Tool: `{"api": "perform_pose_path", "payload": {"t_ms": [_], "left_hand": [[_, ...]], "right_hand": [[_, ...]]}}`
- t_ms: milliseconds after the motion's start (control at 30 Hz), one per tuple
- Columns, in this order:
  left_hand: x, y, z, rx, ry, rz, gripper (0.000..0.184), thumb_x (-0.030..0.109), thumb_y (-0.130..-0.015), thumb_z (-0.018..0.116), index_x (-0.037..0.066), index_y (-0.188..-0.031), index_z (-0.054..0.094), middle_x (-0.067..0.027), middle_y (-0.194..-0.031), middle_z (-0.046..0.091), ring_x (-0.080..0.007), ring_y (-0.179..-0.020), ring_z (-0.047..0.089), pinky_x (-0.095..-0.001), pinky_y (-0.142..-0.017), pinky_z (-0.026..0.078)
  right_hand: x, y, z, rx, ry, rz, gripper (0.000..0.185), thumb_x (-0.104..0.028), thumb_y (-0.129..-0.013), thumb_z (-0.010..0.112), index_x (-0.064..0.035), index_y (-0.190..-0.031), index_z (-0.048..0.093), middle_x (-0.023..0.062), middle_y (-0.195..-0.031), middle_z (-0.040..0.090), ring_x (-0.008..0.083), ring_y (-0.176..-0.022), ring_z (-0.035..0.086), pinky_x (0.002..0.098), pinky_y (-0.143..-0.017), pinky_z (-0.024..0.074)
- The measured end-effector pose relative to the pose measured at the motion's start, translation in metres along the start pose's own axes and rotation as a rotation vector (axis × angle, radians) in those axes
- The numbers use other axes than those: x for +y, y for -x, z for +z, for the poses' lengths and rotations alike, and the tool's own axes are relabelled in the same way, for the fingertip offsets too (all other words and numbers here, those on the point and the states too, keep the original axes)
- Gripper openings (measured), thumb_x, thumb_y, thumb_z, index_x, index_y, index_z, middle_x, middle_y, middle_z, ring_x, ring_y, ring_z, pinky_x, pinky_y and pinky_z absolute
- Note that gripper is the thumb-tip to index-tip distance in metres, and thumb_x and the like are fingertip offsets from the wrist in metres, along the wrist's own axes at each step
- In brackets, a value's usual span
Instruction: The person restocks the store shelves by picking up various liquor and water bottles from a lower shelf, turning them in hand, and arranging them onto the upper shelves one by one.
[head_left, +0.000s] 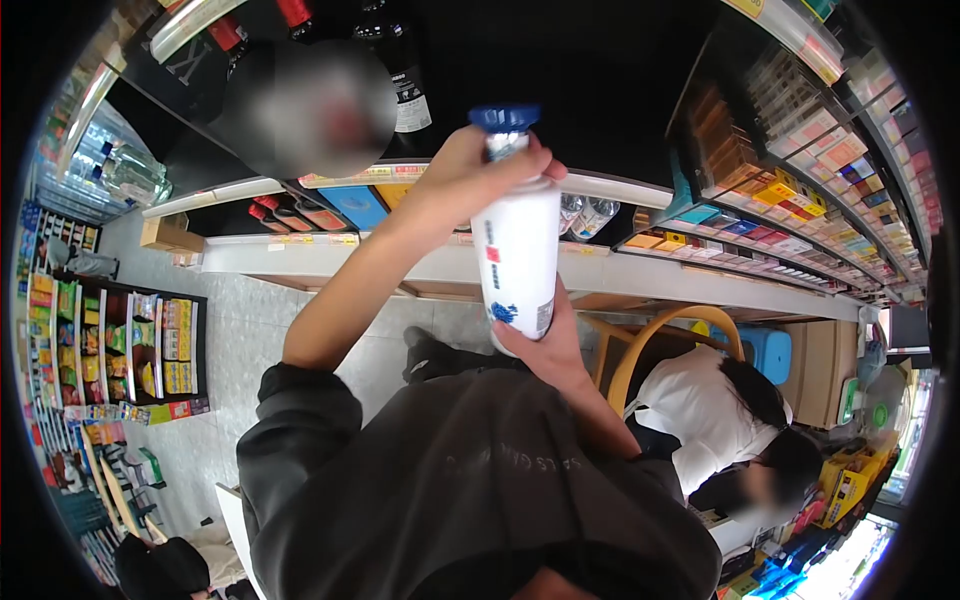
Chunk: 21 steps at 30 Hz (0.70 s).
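Note:
A white bottle [520,245] with a blue cap, a small red mark and blue printing stands upright in front of my chest. My left hand [480,180] is wrapped round its neck just below the cap. Lower down, my right hand [548,345] grips the bottle near its base, the thumb on the front. Behind the bottle runs the pale edge of a shelf [610,187], with dark shelf space above it.
Dark bottles [405,80] stand on the upper shelf at left of centre. Small boxes [790,190] fill racks at the right. A person in white [700,410] sits by a wooden chair [640,345]. Snack shelves [130,345] are at the left. Another person's dark head [160,567] shows bottom left.

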<state>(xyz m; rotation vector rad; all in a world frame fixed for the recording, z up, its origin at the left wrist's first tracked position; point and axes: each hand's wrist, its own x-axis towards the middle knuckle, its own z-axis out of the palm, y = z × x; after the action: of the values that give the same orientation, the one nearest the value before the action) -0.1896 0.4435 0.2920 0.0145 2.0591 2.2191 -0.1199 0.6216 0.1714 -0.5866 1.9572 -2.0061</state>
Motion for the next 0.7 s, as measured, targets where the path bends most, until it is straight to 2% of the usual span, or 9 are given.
{"api": "perform_pose_path", "payload": {"t_ms": [33, 100, 133, 167, 233, 300, 333, 433, 700], "left_hand": [[-0.005, 0.012, 0.005, 0.043, 0.055, 0.126, 0.02, 0.019, -0.086, 0.069, 0.005, -0.092, 0.057, -0.0093, -0.094, 0.069, -0.0145, -0.088, 0.066, -0.0266, -0.073, 0.053], [-0.008, 0.029, 0.013, 0.156, 0.243, 0.179, 0.016, 0.015, -0.087, 0.067, 0.006, -0.09, 0.055, -0.0064, -0.084, 0.066, -0.0152, -0.084, 0.066, -0.0287, -0.071, 0.053], [-0.014, 0.035, 0.018, 0.233, 0.4, 0.185, 0.015, 0.015, -0.088, 0.066, 0.007, -0.089, 0.055, -0.0062, -0.078, 0.065, -0.0158, -0.082, 0.066, -0.0299, -0.069, 0.053], [-0.018, 0.034, 0.017, 0.178, 0.459, 0.266, 0.013, 0.013, -0.088, 0.065, 0.008, -0.086, 0.053, -0.0067, -0.067, 0.06, -0.0186, -0.08, 0.065, -0.0333, -0.068, 0.053], [-0.014, 0.03, 0.011, 0.057, 0.53, 0.251, 0.013, 0.012, -0.088, 0.064, 0.008, -0.084, 0.052, -0.007, -0.063, 0.059, -0.0194, -0.079, 0.064, -0.0342, -0.068, 0.052], [-0.01, 0.028, 0.002, -0.201, 0.533, 0.273, 0.017, 0.015, -0.09, 0.058, 0.011, -0.076, 0.047, -0.003, -0.057, 0.054, -0.0191, -0.079, 0.06, -0.0357, -0.075, 0.048], [-0.011, 0.023, -0.002, -0.201, 0.532, 0.27, 0.017, 0.015, -0.09, 0.058, 0.011, -0.076, 0.047, -0.003, -0.057, 0.054, -0.0191, -0.079, 0.06, -0.0357, -0.075, 0.048], [-0.019, 0.007, -0.008, -0.628, 0.857, 0.27, 0.026, 0.025, -0.092, 0.047, 0.017, -0.068, 0.039, 0.0057, -0.053, 0.049, -0.0166, -0.079, 0.055, -0.0367, -0.087, 0.043], [-0.031, -0.019, -0.014, -0.777, 1.021, 0.243, 0.025, 0.024, -0.092, 0.047, 0.019, -0.068, 0.043, 0.007, -0.054, 0.053, -0.0144, -0.078, 0.054, -0.0373, -0.087, 0.043]], "right_hand": [[-0.004, 0.001, 0.0, 0.004, 0.003, -0.005, 0.067, -0.007, -0.072, 0.074, 0.002, -0.129, 0.039, 0.0151, -0.114, 0.06, 0.0251, -0.104, 0.061, 0.0367, -0.089, 0.0475], [-0.008, 0.002, 0.001, 0.225, 0.408, -0.084, 0.071, -0.013, -0.072, 0.076, -0.0013, -0.131, 0.038, 0.0141, -0.119, 0.054, 0.0228, -0.109, 0.055, 0.0367, -0.093, 0.0424], [-0.007, 0.003, 0.003, 0.229, 0.404, -0.077, 0.071, -0.013, -0.072, 0.076, -0.0013, -0.131, 0.038, 0.0141, -0.119, 0.054, 0.0228, -0.109, 0.055, 0.0367, -0.093, 0.0424], [-0.005, 0.004, 0.005, 0.238, 0.494, -0.127, 0.074, -0.015, -0.071, 0.077, -0.0009, -0.132, 0.038, 0.0148, -0.118, 0.055, 0.0238, -0.109, 0.055, 0.0373, -0.094, 0.0423], [-0.01, 0.003, 0.004, 0.251, 0.591, -0.181, 0.077, -0.017, -0.07, 0.078, -0.0005, -0.133, 0.037, 0.0155, -0.117, 0.056, 0.0248, -0.11, 0.055, 0.0379, -0.095, 0.0421], [-0.028, 0.003, -0.001, 0.071, 0.101, -0.103, 0.081, -0.019, -0.071, 0.079, 0.0009, -0.136, 0.034, 0.0152, -0.119, 0.057, 0.0235, -0.113, 0.054, 0.0378, -0.096, 0.0422], [-0.025, -0.001, -0.009, 0.073, 0.099, -0.102, 0.081, -0.019, -0.071, 0.079, 0.0009, -0.136, 0.034, 0.0152, -0.119, 0.057, 0.0235, -0.113, 0.054, 0.0378, -0.096, 0.0422], [-0.01, -0.005, -0.024, -0.707, -0.75, 0.357, 0.078, -0.017, -0.074, 0.079, 0.0007, -0.136, 0.035, 0.015, -0.12, 0.059, 0.0248, -0.109, 0.058, 0.0377, -0.096, 0.0435], [-0.024, -0.009, -0.013, -0.694, -0.926, 0.434, 0.077, -0.017, -0.074, 0.079, -0.0009, -0.135, 0.034, 0.0167, -0.121, 0.056, 0.0301, -0.108, 0.06, 0.0475, -0.089, 0.0511]]}}
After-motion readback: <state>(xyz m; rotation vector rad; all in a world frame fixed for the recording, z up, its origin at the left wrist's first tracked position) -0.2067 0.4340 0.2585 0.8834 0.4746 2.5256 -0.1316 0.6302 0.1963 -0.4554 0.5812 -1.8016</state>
